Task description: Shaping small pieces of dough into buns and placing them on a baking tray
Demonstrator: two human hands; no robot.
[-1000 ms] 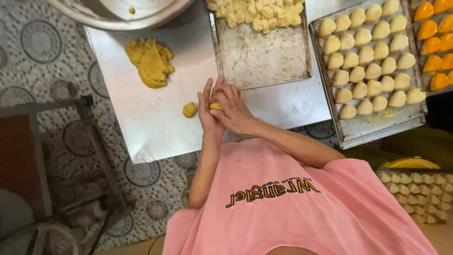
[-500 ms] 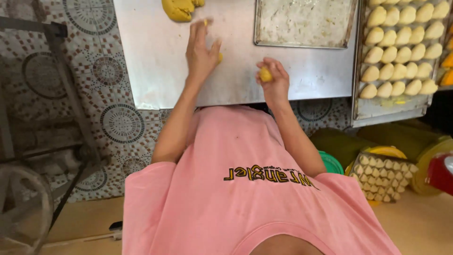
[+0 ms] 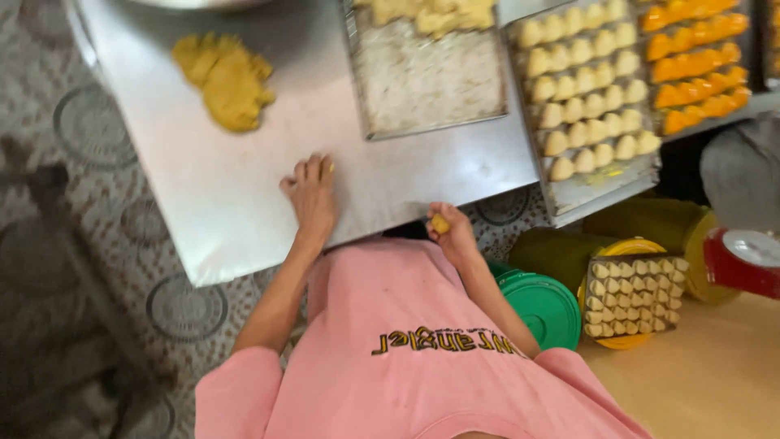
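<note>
dough ball [image 3: 439, 223], small and yellow, sits pinched in the fingers of my right hand [image 3: 452, 233] at the near edge of the metal bench [image 3: 244, 203]. my left hand [image 3: 311, 195] lies flat on the bench, grip open, holding nothing. a yellow dough lump [image 3: 226, 80] rests well apart near the far side. beside it stands a floured tray [image 3: 431, 77], then a tray of pale shaped pieces [image 3: 587, 97].

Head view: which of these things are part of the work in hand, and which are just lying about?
In use:
left hand flat on the metal table
right hand holding a small dough ball
dough lump
tray of pale shaped pieces

Lying about:
green lid
yellow tubs
red container
</note>
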